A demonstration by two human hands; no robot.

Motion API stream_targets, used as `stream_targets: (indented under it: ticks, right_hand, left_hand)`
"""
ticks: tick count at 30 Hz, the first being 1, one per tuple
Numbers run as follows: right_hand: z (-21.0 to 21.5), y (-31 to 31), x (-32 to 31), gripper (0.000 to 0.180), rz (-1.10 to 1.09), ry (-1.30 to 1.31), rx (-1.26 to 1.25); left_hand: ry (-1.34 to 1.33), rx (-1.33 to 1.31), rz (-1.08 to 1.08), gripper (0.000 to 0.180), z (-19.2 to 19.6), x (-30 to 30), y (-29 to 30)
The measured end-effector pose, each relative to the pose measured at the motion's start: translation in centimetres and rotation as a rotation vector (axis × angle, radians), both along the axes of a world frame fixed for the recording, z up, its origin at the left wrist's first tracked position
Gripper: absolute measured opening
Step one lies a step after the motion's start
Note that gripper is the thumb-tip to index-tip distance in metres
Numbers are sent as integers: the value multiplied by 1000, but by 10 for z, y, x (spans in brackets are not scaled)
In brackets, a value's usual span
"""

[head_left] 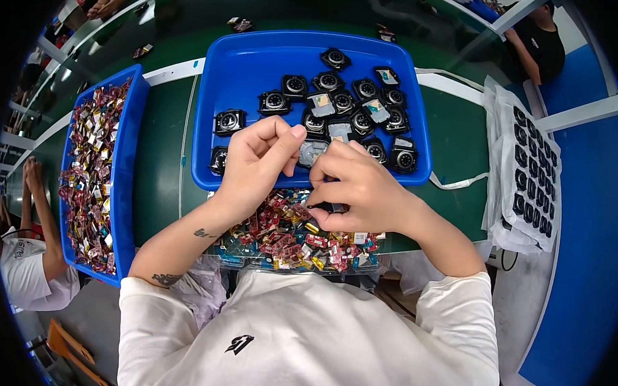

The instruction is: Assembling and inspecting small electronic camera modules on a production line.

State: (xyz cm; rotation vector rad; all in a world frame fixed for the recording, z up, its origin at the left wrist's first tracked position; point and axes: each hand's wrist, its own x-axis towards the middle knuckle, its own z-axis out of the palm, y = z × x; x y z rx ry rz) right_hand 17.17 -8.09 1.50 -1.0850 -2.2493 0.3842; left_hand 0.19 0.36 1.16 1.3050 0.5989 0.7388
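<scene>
Close together over the near edge of a blue tray [222, 58] are both of my hands. My left hand [261, 153] is closed, thumb laid along its curled fingers; what it holds, if anything, is hidden. A grey squarish part [313, 153] shows between the hands; whether it is held or lies in the tray I cannot tell. My right hand [354, 184] is curled, with a small black part [330, 207] showing under its fingers. Inside the tray lie several black watch-like cases [294, 86] with round backs, some topped with grey pieces.
Just below my hands is a heap of small red, yellow and blue electronic parts [279, 240]. A blue bin [134, 130] of similar parts stands at left. On the right, a white tray [531, 168] holds rows of black pieces. Other people sit around the green table [160, 162].
</scene>
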Motion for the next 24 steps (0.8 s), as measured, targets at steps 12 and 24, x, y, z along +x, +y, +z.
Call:
stream_targets:
  ticks: [12,24]
  right_hand:
    - [-11,10,9,11,-107,367,-53]
    - [-7,12,8,11,-15,116,-55]
  left_hand:
    - [-38,223,-75,16,-8,0,-8]
    - [256,1345,-480,27,11,-33,-73]
